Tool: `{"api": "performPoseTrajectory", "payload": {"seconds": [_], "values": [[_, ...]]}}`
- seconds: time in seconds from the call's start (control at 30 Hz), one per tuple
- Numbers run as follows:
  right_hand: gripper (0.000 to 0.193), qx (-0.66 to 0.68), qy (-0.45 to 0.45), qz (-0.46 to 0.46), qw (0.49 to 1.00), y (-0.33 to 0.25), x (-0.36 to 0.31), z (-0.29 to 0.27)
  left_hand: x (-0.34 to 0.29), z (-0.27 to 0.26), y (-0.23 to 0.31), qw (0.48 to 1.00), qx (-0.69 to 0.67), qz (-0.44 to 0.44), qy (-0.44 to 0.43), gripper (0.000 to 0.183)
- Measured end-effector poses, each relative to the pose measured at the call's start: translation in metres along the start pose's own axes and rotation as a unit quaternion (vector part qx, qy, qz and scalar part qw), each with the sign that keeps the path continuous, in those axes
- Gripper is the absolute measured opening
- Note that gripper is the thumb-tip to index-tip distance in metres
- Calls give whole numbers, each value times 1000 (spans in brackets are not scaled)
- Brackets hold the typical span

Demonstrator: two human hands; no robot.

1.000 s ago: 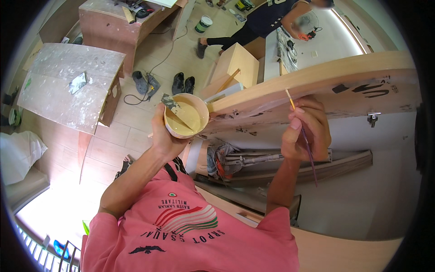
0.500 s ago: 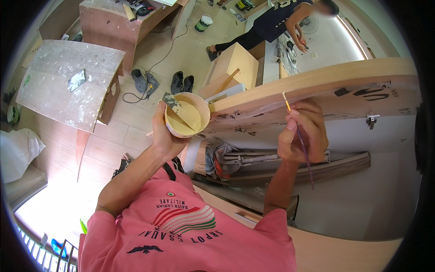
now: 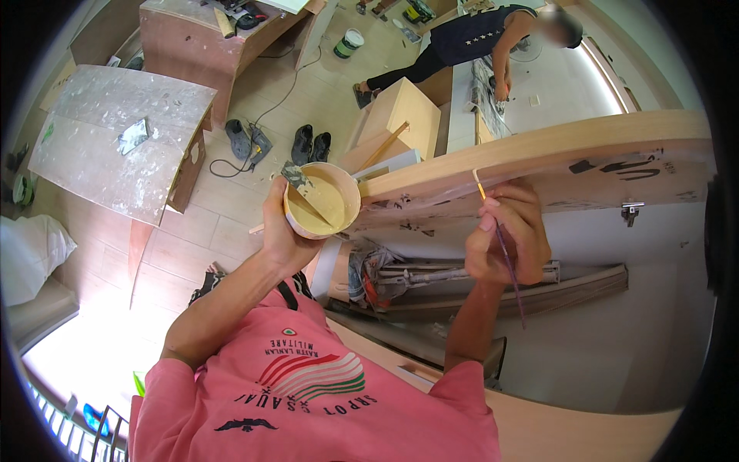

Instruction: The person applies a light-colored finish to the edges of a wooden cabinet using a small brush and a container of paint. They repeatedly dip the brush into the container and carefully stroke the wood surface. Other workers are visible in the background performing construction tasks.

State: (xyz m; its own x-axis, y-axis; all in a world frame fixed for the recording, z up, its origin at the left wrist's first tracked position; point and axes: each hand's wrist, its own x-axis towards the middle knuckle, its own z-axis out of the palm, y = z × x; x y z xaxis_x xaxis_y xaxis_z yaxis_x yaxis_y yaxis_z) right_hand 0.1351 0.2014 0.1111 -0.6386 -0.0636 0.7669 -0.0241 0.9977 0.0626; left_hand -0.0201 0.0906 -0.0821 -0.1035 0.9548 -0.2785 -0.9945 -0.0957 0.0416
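Through the head camera I see a bare right hand [image 3: 512,235] pinching a slender purple-handled paintbrush [image 3: 505,250] between thumb and fingers, its pale tip at the edge of a long, light wood-toned panel [image 3: 570,142]. The brush slants: tip ahead and slightly left of the right grip, handle trailing behind it toward the wearer. I judge that everything hinges on the meeting of tip and panel edge, just beyond the fingertips; from this angle I cannot tell whether they touch. The right hand is the nearer to that spot.

Left of the right grip, well apart, the left hand [image 3: 282,235] cups a round, pale-walled tub [image 3: 354,202] of cream-coloured paste [image 3: 332,199], a flat, grey-smeared scraper blade [image 3: 296,177] lying aslant inside.

The panel runs crosswise ahead of both grips, its facing side marked in black; a small metal hinge [image 3: 630,212] sits right of the right grip. Beyond the left grip I pick out dark shoes [image 3: 302,144] on pale floor tiles [image 3: 225,235], and farther left a white-spattered board [image 3: 85,146]. Past the panel stands a pale wooden box [image 3: 404,108]; farther ahead, a co-worker in a dark sleeveless top [image 3: 473,38] leans over a counter, hands lowered.
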Motion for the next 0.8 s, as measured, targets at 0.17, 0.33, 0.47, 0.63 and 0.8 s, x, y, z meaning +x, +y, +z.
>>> {"api": "performPoseTrajectory", "payload": {"seconds": [0.17,0.33,0.47,0.63,0.8], "values": [[24,-4,7,0,1000,2,-2,-2,2,-3,0,1000,-3,-2,-6,70],[27,-7,-1,3,1000,1,-1,-1,2,-3,1,1000,-9,3,-13,69],[26,-3,-18,-3,1000,-1,-3,-1,-2,-1,-1,1000,-1,-22,-3,63],[19,-1,9,-3,1000,-2,-7,6,-2,0,1,1000,-21,-5,2,67],[23,-11,6,2,1000,-1,-9,5,-1,1,1,1000,-16,-8,-3,66]]}}
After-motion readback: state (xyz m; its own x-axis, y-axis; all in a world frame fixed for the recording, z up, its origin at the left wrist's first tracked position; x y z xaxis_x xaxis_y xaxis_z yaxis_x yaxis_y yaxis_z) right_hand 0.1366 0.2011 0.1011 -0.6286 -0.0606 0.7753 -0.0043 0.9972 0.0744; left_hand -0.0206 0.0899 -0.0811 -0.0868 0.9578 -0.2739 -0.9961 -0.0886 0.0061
